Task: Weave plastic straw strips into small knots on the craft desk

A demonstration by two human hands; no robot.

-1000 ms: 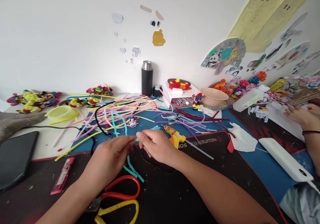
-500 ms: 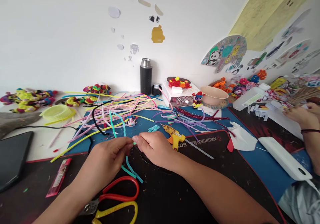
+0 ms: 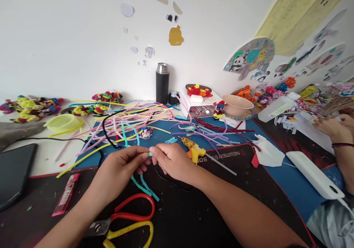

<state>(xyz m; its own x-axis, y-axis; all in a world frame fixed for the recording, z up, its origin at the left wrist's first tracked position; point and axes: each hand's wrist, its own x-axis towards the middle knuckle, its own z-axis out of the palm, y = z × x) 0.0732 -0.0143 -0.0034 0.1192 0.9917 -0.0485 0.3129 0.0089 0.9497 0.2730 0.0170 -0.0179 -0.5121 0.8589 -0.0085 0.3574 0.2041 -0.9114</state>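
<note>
Teal and light blue pipe cleaners [image 3: 146,187] hang below my fingers, and their other ends stick up above my knuckles. My left hand [image 3: 121,166] pinches them between thumb and fingers. My right hand [image 3: 171,163] is closed, its thumb and forefinger on a short green bit right against the left fingertips. How the strands join is hidden by the fingers. Below my hands lie scissors [image 3: 134,218] with one red and one yellow handle. A yellow glue gun [image 3: 195,150] rests just beyond my right hand, beside a small light blue coil [image 3: 171,140].
Many pink, yellow and purple pipe cleaners [image 3: 132,117] are heaped behind my hands. A black thermos [image 3: 162,83], a beige bowl [image 3: 238,106] and a white box [image 3: 188,109] stand by the wall. A tablet [image 3: 16,174] lies left. Another person's hand [image 3: 328,128] is at far right.
My fingers have shifted slightly around the pipe cleaners, with the left fingers more curled beneath. The hanging ends have swung a little. The view has tilted slightly.
</note>
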